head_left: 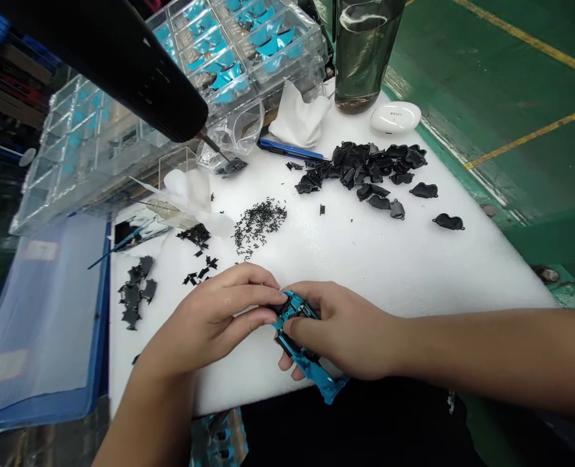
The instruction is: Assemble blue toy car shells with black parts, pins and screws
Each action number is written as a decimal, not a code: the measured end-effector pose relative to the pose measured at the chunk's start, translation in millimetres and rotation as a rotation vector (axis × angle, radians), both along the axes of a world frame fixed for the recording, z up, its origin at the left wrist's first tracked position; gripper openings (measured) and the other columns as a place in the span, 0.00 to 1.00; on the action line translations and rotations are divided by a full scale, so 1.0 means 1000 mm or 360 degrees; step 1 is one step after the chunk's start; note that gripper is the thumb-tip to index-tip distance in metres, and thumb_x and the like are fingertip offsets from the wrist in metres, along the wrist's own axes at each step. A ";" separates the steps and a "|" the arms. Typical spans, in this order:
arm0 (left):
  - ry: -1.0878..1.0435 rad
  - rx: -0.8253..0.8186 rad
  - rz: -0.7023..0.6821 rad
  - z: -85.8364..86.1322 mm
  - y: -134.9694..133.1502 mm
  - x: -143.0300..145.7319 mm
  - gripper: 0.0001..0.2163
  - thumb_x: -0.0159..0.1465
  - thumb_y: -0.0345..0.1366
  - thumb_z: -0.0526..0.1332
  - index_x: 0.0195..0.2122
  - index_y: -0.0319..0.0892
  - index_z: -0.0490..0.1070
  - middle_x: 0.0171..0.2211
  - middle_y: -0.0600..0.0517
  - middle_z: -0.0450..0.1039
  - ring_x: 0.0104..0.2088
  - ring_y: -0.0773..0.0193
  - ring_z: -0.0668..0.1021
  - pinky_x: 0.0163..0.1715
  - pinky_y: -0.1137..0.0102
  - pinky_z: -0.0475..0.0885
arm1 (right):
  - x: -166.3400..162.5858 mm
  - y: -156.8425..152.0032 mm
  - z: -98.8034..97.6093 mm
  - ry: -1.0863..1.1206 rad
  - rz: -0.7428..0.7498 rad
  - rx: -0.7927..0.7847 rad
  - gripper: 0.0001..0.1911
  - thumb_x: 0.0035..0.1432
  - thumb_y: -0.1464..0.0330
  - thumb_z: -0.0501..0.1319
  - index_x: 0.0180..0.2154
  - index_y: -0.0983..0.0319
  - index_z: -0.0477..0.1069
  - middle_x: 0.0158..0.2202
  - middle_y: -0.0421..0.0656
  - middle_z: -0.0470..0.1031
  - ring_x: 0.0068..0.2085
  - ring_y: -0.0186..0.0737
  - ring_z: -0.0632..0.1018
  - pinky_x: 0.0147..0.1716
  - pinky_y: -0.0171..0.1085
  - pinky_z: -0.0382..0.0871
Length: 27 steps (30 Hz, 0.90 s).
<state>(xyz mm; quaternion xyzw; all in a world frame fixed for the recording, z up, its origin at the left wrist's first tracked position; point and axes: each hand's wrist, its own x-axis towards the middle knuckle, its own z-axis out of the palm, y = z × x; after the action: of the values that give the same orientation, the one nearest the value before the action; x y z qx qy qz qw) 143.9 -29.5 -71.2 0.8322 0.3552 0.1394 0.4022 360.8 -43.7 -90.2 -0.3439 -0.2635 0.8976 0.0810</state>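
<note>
A blue plastic housing with black parts inside (311, 363) lies slantwise in my right hand (348, 331), whose fingers wrap round it with the thumb across its inner side. At the housing's upper end, the thumb and fingers of my left hand (229, 318) pinch a small dark part (281, 305) against it; the part is mostly hidden by fingertips. Just beyond my hands is a heap of tiny black screws (259, 224). Small black pieces (202, 271) lie beyond my left hand, and flat black pieces (134, 292) sit farther left.
A black electric screwdriver (171, 97) hangs over the white foam tabletop (414, 272). Behind stand clear compartment trays (311, 39) of blue parts. Black curved covers (360, 165), a blue pen-like tool (292, 150), a white case (395, 117) and a dark tumbler (363, 58) occupy the far side.
</note>
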 end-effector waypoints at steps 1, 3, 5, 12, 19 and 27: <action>0.0008 0.0000 0.0000 0.000 0.000 0.000 0.13 0.64 0.27 0.60 0.49 0.44 0.73 0.44 0.45 0.73 0.44 0.61 0.78 0.41 0.71 0.77 | 0.000 0.000 0.000 -0.0003 0.0015 -0.0006 0.07 0.57 0.71 0.59 0.39 0.60 0.65 0.31 0.41 0.75 0.32 0.38 0.79 0.29 0.33 0.75; 0.0014 0.0000 0.0004 -0.001 0.000 0.000 0.11 0.65 0.28 0.60 0.48 0.44 0.73 0.43 0.45 0.74 0.44 0.61 0.78 0.41 0.70 0.77 | 0.001 0.000 -0.001 -0.0001 0.0032 -0.0026 0.08 0.57 0.71 0.60 0.40 0.60 0.65 0.31 0.42 0.75 0.33 0.39 0.80 0.30 0.34 0.76; -0.0008 -0.0014 0.0002 -0.001 0.001 0.000 0.11 0.64 0.28 0.60 0.47 0.43 0.73 0.43 0.44 0.73 0.44 0.61 0.78 0.41 0.69 0.77 | 0.001 0.001 -0.001 0.0013 0.0041 -0.0058 0.09 0.57 0.71 0.60 0.41 0.60 0.65 0.31 0.42 0.76 0.33 0.39 0.80 0.30 0.34 0.75; -0.0071 -0.0130 0.0000 -0.003 0.005 -0.002 0.14 0.65 0.25 0.59 0.49 0.43 0.74 0.43 0.45 0.73 0.42 0.65 0.77 0.40 0.72 0.75 | -0.001 0.000 -0.003 0.0020 -0.0023 -0.0121 0.10 0.61 0.71 0.57 0.46 0.61 0.66 0.31 0.44 0.76 0.33 0.40 0.80 0.32 0.36 0.77; -0.0027 -0.0068 0.0009 -0.004 0.007 -0.003 0.09 0.65 0.29 0.60 0.46 0.43 0.75 0.40 0.48 0.75 0.40 0.67 0.77 0.41 0.73 0.73 | -0.003 0.000 -0.005 0.0017 -0.0028 -0.0202 0.07 0.61 0.71 0.57 0.42 0.61 0.67 0.33 0.44 0.75 0.35 0.42 0.80 0.36 0.41 0.78; -0.0077 -0.0030 -0.0006 -0.006 0.005 -0.003 0.08 0.66 0.30 0.59 0.45 0.42 0.75 0.40 0.48 0.75 0.40 0.67 0.77 0.40 0.73 0.73 | -0.004 -0.001 -0.008 0.0121 -0.0098 -0.0276 0.07 0.60 0.73 0.56 0.42 0.62 0.66 0.36 0.44 0.75 0.33 0.41 0.81 0.33 0.40 0.78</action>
<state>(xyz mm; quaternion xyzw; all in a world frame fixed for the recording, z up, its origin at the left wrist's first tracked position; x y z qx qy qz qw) 141.0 -24.3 -77.3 0.8255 0.3452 0.1554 0.4187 357.3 -44.2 -98.3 -0.3232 -0.1709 0.9266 0.0886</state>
